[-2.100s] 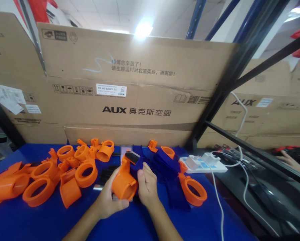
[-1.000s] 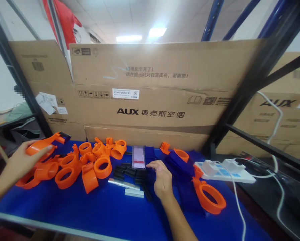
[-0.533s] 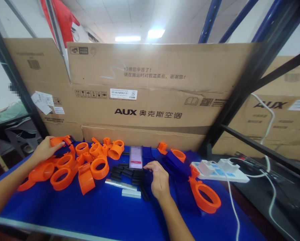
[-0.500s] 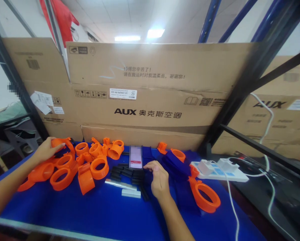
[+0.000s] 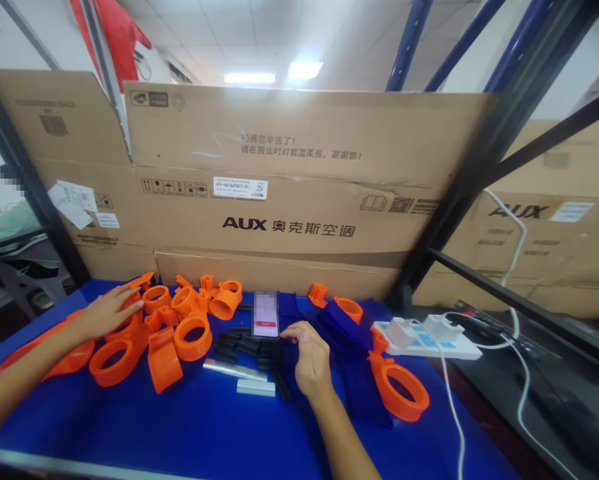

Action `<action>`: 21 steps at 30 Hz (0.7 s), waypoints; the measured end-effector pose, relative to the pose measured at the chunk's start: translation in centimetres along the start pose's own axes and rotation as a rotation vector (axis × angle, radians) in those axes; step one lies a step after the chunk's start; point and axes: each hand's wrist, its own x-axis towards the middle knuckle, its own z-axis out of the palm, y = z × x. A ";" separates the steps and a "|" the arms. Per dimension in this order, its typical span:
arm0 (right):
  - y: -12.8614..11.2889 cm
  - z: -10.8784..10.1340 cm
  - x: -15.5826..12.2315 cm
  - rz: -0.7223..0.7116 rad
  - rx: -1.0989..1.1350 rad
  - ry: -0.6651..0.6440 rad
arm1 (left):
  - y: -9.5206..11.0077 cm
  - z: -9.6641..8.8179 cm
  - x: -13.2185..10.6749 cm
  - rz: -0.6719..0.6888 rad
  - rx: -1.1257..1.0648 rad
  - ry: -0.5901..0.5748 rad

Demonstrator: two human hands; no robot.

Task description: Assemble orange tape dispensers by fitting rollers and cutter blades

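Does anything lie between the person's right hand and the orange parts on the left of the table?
Yes: black pieces lie on the blue table between the right hand and those orange parts, with silver strips just nearer the camera.

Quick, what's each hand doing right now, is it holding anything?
Left hand: open, fingers stretched over the orange parts.
Right hand: loosely curled beside the phone; nothing visibly held, hidden palm can't be told.

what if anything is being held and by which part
No clear hold: the left hand lies over orange parts, any grip hidden; the right hand, curled, shows nothing held.
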 end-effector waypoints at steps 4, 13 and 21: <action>-0.1 0.0 0.0 -0.006 -0.003 -0.009 | 4.8 -0.8 -2.8 0.242 -0.184 -0.019; 0.3 0.0 0.0 -0.002 -0.027 -0.021 | 14.2 0.9 -9.2 0.543 -0.347 -0.118; -0.5 0.0 -0.1 0.068 0.058 -0.070 | 17.7 -0.9 -11.2 0.608 -0.398 -0.032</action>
